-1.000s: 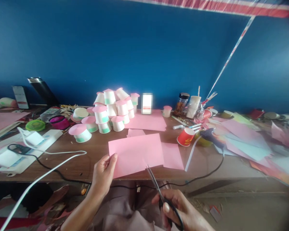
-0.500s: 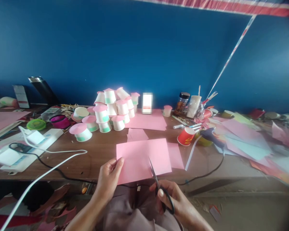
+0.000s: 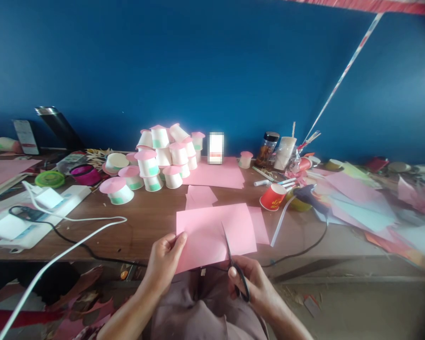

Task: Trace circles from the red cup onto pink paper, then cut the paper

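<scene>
A person's left hand (image 3: 165,255) pinches the lower left corner of a pink paper sheet (image 3: 212,233) between thumb and fingers, holding it above the near edge of a brown wooden table (image 3: 141,226). The right hand (image 3: 252,283) is closed through the black handles of a pair of scissors (image 3: 233,262), whose blades run up into the sheet from its bottom edge, right of its middle.

Behind the sheet, a pile of upturned white paper cups with pink caps (image 3: 163,156) is stacked near the wall. A red paper cup (image 3: 272,197) lies tilted on its side to the right; whether it holds anything cannot be told. Further back, a glass jar with a black lid (image 3: 267,148) holds something brown, just beside a white cup (image 3: 284,152) with sticks rising from it. A magenta tub (image 3: 86,174) and a green lid (image 3: 50,179) sit at the left, near a white power strip (image 3: 42,212) with a white cable (image 3: 74,245) trailing off the table.

More pink sheets (image 3: 217,174) lie flat mid-table, and loose coloured papers (image 3: 361,203) cover the right end. A deep blue wall (image 3: 205,71) backs the table.
</scene>
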`<state>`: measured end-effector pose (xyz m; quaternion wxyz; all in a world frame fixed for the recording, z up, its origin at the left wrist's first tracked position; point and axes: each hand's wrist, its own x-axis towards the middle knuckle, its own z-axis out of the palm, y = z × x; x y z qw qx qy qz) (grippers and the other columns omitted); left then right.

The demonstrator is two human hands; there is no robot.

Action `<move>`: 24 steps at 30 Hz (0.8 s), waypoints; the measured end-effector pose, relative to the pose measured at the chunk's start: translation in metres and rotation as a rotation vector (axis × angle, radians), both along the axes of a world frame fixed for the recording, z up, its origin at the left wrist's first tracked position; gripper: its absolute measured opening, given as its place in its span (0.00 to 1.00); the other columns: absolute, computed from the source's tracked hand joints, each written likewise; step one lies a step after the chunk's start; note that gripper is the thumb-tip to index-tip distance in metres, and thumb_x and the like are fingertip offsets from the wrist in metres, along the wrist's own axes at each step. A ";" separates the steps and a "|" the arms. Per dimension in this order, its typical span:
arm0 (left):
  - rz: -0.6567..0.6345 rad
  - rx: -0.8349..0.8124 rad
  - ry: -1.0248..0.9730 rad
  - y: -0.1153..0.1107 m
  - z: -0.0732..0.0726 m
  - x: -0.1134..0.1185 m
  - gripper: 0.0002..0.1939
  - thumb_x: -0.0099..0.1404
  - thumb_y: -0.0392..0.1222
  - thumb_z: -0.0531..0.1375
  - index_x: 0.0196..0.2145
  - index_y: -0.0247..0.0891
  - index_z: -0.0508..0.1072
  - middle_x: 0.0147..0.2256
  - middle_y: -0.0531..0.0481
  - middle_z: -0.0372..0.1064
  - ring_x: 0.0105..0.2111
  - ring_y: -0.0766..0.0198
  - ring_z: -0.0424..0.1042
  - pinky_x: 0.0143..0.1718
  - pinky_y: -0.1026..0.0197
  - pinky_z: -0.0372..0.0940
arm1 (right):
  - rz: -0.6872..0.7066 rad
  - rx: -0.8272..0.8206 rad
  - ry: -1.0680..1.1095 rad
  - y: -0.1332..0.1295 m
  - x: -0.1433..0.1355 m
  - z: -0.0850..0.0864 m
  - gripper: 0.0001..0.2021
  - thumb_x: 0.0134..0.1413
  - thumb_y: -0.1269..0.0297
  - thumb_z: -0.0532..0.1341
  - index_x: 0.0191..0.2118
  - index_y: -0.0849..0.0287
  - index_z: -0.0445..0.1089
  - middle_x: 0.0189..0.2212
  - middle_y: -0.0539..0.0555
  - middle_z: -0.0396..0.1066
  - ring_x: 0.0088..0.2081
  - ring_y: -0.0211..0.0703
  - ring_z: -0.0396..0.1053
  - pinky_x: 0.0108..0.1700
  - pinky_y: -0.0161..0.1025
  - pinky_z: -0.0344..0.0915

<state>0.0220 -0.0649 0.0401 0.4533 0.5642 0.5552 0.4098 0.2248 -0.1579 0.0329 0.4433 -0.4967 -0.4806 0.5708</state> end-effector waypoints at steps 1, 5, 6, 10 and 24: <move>0.000 -0.001 0.001 0.000 0.001 0.000 0.22 0.56 0.58 0.57 0.18 0.38 0.60 0.19 0.57 0.49 0.23 0.69 0.50 0.23 0.66 0.48 | 0.000 -0.001 -0.003 0.000 0.000 -0.001 0.23 0.56 0.45 0.58 0.36 0.65 0.69 0.17 0.48 0.64 0.19 0.33 0.58 0.23 0.31 0.53; -0.009 -0.003 0.000 -0.001 0.004 0.001 0.23 0.56 0.59 0.57 0.19 0.37 0.62 0.19 0.56 0.52 0.23 0.69 0.52 0.23 0.66 0.50 | -0.008 -0.011 -0.024 -0.001 0.001 -0.002 0.23 0.56 0.44 0.58 0.34 0.65 0.69 0.17 0.47 0.63 0.18 0.32 0.57 0.22 0.31 0.52; -0.013 -0.002 -0.002 -0.001 0.004 0.001 0.23 0.56 0.59 0.57 0.19 0.37 0.63 0.19 0.56 0.52 0.23 0.69 0.52 0.23 0.66 0.50 | -0.014 -0.010 -0.031 -0.001 0.000 -0.002 0.23 0.56 0.44 0.58 0.34 0.65 0.69 0.17 0.47 0.63 0.18 0.32 0.57 0.22 0.30 0.52; -0.023 -0.003 -0.005 -0.001 0.002 0.001 0.23 0.57 0.59 0.56 0.19 0.37 0.62 0.19 0.57 0.51 0.23 0.69 0.51 0.23 0.66 0.50 | -0.056 -0.024 -0.052 0.000 -0.004 -0.001 0.25 0.53 0.42 0.58 0.34 0.65 0.69 0.15 0.47 0.61 0.17 0.32 0.55 0.21 0.31 0.51; 0.044 0.118 0.110 0.002 0.003 0.001 0.23 0.55 0.56 0.58 0.15 0.39 0.55 0.18 0.58 0.44 0.22 0.70 0.46 0.23 0.65 0.46 | -0.032 -0.063 -0.023 0.000 -0.004 0.005 0.26 0.54 0.41 0.56 0.31 0.64 0.68 0.16 0.48 0.64 0.18 0.32 0.58 0.22 0.31 0.51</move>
